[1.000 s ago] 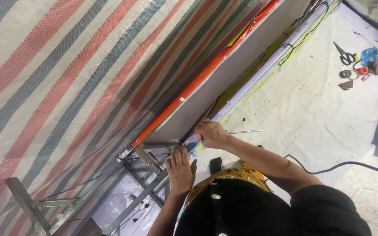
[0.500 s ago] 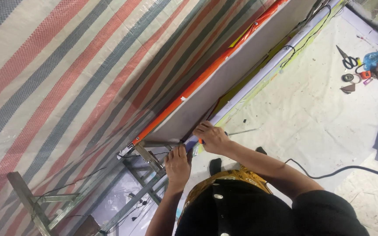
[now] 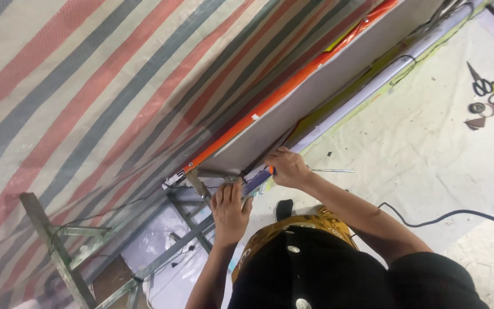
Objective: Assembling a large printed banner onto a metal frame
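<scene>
Head view: your right hand (image 3: 288, 167) fisted around thin metal rod (image 3: 330, 170), pressed to near end of long flat grey panel (image 3: 315, 86). Your left hand (image 3: 230, 212) fingers spread, flat against panel's near corner by metal frame (image 3: 201, 189). Panel smooth, orange-edged, running far right. Striped woven tarp (image 3: 87, 86) left. Wrinkled pale sheet (image 3: 430, 143) right; black cable (image 3: 447, 216), scissors (image 3: 480, 83) lie there.
</scene>
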